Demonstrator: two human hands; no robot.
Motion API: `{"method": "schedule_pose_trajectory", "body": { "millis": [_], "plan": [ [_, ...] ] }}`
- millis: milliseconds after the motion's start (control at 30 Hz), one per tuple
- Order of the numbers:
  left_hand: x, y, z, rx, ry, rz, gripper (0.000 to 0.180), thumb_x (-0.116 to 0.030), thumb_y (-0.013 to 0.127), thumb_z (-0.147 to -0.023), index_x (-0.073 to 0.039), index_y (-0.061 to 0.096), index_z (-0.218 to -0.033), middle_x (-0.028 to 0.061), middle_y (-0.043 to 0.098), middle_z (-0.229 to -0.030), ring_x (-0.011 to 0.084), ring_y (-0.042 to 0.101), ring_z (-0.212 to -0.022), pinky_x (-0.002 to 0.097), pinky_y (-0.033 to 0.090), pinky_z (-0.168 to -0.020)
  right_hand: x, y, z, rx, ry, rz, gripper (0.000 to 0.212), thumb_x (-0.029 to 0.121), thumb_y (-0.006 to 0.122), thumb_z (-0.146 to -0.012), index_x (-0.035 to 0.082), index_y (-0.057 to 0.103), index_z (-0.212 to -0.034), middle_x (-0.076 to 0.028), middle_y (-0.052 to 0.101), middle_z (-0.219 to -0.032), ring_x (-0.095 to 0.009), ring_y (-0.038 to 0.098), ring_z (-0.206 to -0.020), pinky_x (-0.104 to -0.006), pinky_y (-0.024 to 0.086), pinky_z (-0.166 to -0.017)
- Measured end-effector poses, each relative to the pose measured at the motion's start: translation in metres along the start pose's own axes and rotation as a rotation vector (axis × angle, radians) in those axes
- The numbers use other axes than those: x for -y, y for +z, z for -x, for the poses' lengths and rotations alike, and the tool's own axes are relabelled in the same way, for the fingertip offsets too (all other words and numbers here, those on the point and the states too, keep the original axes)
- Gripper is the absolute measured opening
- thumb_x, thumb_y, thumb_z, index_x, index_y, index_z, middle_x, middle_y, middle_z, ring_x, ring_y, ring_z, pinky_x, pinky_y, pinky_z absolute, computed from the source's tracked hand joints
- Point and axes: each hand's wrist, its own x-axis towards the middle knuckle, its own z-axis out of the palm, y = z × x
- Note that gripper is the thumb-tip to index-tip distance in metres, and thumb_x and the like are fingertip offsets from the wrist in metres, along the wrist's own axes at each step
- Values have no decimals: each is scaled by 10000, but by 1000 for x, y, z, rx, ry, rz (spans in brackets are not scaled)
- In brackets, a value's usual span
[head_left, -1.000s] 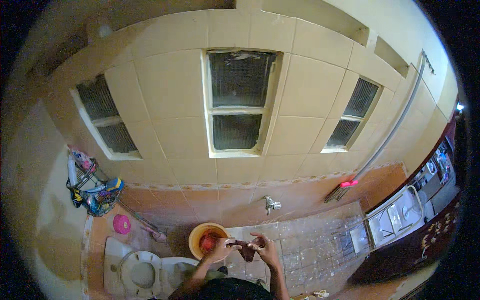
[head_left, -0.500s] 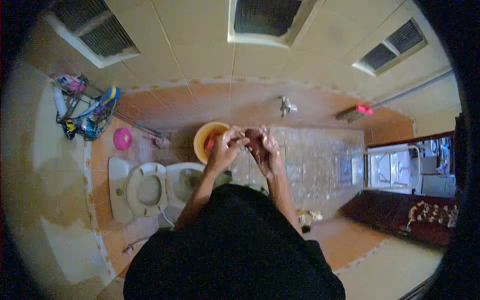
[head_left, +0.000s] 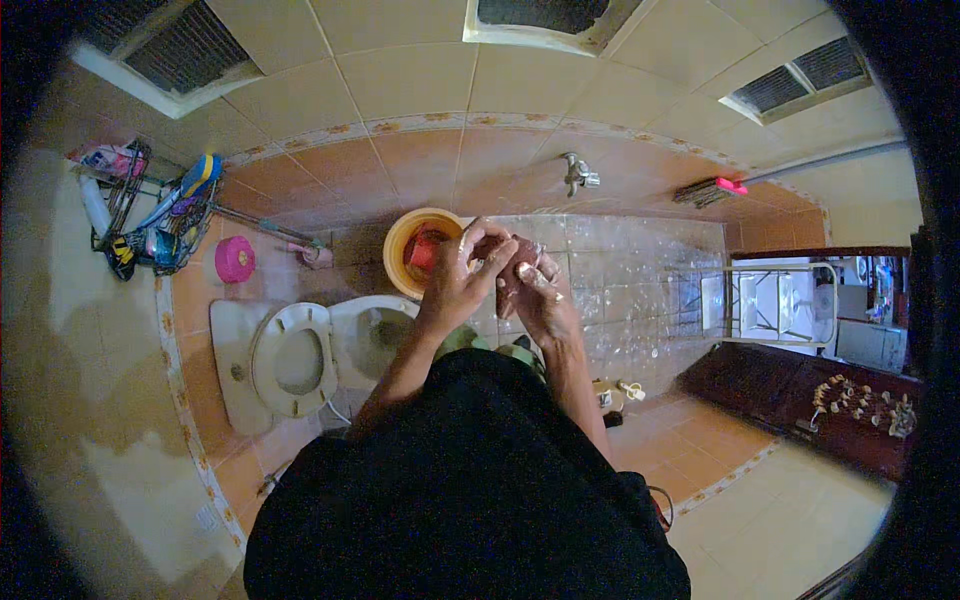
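Note:
Between my hands is a wet, dark reddish-brown item [head_left: 511,280] with white suds on it; its kind I cannot make out. My right hand [head_left: 548,303] is closed round its right side, the soapy thumb lying over it. My left hand [head_left: 463,285] has its fingers curled at the item's upper left edge, and the thumb presses toward it. Just beyond my left hand stands an orange-yellow bucket [head_left: 397,250] with a red dipper-like vessel [head_left: 425,248] inside, partly hidden by the hand.
On the left stands a toilet [head_left: 235,360] with its lid raised, near a pink round container [head_left: 235,259] and a wire rack [head_left: 125,215] of brushes and bottles. A tap [head_left: 579,176] juts from the far wall. Suds dot the tiled floor [head_left: 630,290]; a brown door [head_left: 760,385] stands at right.
My view has tilted, so the room sits higher in the picture. My left hand has moved in over the item's upper edge, and my right thumb now lies across it.

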Motion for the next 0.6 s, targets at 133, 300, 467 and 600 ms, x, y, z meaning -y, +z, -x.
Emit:
{"method": "schedule_pose_trajectory", "body": {
  "millis": [133, 300, 467, 600],
  "plan": [
    [-5, -5, -6, 74, -109, -112, 250, -216, 719, -958, -7, 635, -1066, 82, 689, -958, 161, 661, -937, 306, 508, -888, -7, 11, -3, -242, -102, 24, 422, 74, 682, -934, 1, 544, -1327, -74, 659, -1129, -190, 671, -976, -328, 563, -851],
    [12, -15, -6, 40, 89, -109, 294, -267, 662, -997, 19, 644, -1060, 167, 723, -922, 240, 708, -835, 353, 537, -777, -7, 21, 0, -368, -101, 142, 359, 119, 687, -921, 40, 546, -1241, -74, 659, -1130, -191, 672, -962, -310, 559, -836],
    [5, -24, -4, 112, -12, -57, 242, -213, 688, -978, 4, 648, -1078, 101, 697, -945, 185, 675, -971, 326, 515, -888, -9, 26, -4, -371, -99, 102, 442, 161, 710, -897, 50, 529, -1285, -103, 637, -1191, -220, 648, -1051, -334, 538, -907],
    [-4, -25, -2, 18, 101, -166, 208, -200, 714, -948, -16, 696, -1044, 120, 729, -932, 218, 698, -866, 339, 533, -836, -18, 27, -9, -317, -239, -21, 505, 169, 727, -896, 52, 510, -1337, -129, 609, -1276, -266, 584, -1221, -395, 452, -1103]
  ]
}}
